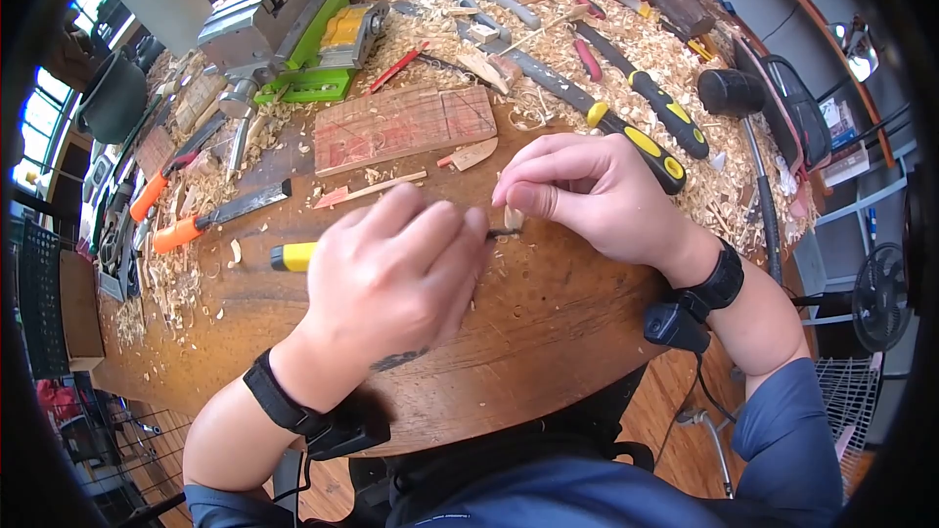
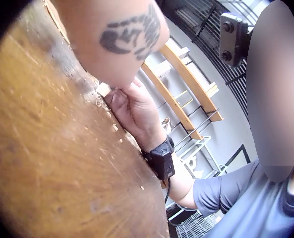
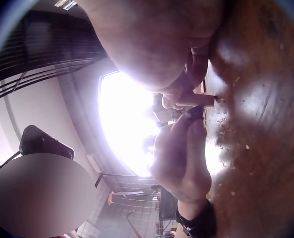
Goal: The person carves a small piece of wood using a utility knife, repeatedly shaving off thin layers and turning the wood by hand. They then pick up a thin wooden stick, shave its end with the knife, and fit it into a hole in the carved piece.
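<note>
In the head view, the left hand (image 1: 391,274) is curled over a tool whose yellow and black handle (image 1: 295,256) sticks out on its left. A dark thin tip (image 1: 504,233) shows beyond its knuckles, beside a small pale wooden piece (image 1: 514,218). Thumb and fingertips of the right hand (image 1: 597,196) pinch that piece just above the tabletop. The right wrist view shows the wooden piece (image 3: 201,100) below the right hand (image 3: 157,44), close to the left hand (image 3: 181,158). Fingers hide most of the tool.
Beyond the hands lie a red-marked board (image 1: 406,127), a wooden strip (image 1: 377,189) and a rounded wooden piece (image 1: 474,154). An orange-handled chisel (image 1: 240,210) is at left; a green vise (image 1: 308,83), files (image 1: 558,83) and a mallet (image 1: 732,91) stand or lie among shavings.
</note>
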